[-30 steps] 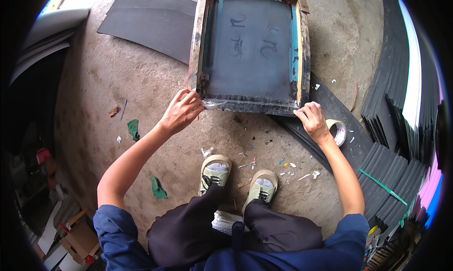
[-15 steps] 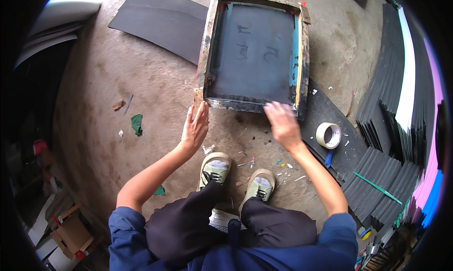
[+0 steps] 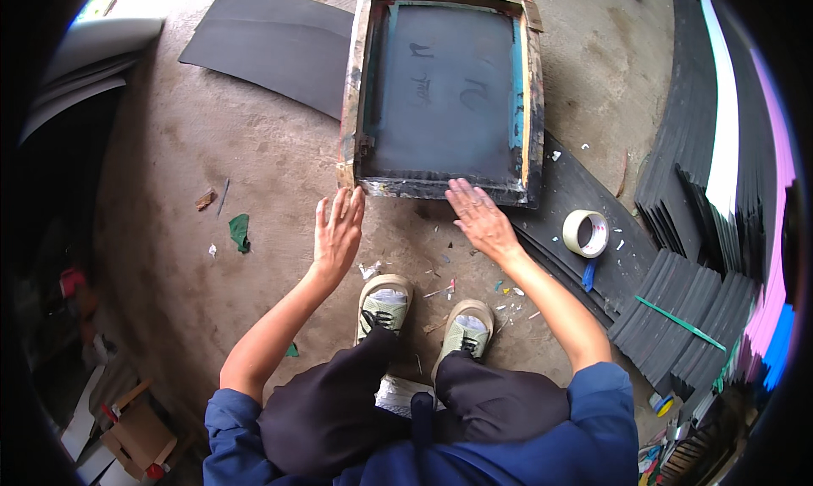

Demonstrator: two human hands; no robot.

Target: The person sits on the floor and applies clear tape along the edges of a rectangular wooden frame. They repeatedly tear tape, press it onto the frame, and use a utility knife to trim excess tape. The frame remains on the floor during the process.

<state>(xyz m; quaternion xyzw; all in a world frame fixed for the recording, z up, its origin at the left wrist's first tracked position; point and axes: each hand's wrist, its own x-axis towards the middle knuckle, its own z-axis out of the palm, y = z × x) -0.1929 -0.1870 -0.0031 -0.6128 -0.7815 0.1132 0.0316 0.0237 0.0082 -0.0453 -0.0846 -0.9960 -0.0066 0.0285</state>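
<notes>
In front of me lies a printing screen (image 3: pixel 446 88), a dark mesh with faint marks inside a worn, paint-stained wooden frame (image 3: pixel 535 105). My left hand (image 3: pixel 339 236) is at the frame's near left corner, fingers stretched out, the tips touching or just short of the wood. At the near side of the frame, right of the middle, my right hand (image 3: pixel 484 221) lies flat with fingers extended against the edge. Neither hand grips anything. What lies beneath the screen is mostly hidden.
Black foam sheets stick out from under the frame, one at far left (image 3: pixel 262 41) and one at right (image 3: pixel 593 202). A tape roll (image 3: pixel 585 234) rests on the right sheet. Stacked black sheets (image 3: pixel 677 317) line the right side. Scraps, including a green piece (image 3: pixel 240 234), litter the floor.
My right hand has moved left along the frame's near edge and flattened. My left hand's fingers have spread slightly. The whole view has shifted a little, with the frame appearing farther left.
</notes>
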